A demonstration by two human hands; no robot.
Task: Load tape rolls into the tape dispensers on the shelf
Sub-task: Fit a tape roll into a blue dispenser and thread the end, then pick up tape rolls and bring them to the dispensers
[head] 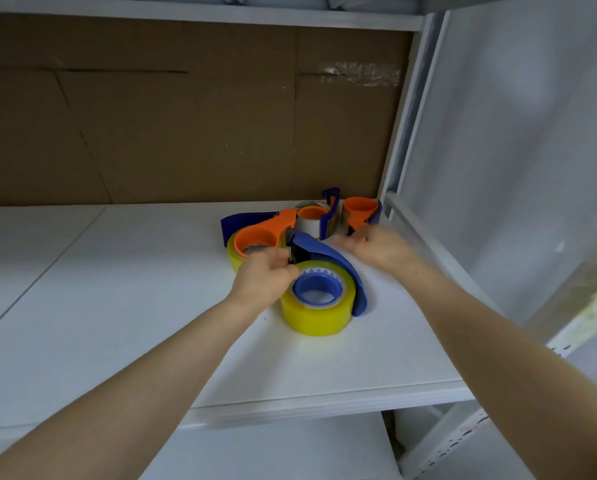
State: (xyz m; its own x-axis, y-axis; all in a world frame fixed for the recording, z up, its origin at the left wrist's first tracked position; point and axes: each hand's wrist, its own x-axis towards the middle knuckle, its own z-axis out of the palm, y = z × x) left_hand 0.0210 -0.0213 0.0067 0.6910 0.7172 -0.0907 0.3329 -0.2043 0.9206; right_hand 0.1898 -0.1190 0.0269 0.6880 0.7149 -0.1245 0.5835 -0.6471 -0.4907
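Note:
A yellow tape roll sits on the blue core of a blue dispenser lying on the white shelf. My left hand has its fingers curled at the dispenser's cutter end, beside the roll's left rim. My right hand, blurred, rests flat on the shelf next to the blue handle, fingers stretched out. Behind lie a second yellow roll on an orange-cored dispenser, a pale roll with an orange core, and another orange-and-blue dispenser.
Brown cardboard lines the back of the shelf bay. A white metal upright and a translucent plastic sheet bound the right side. The shelf's front edge runs below my forearms, with another shelf level underneath.

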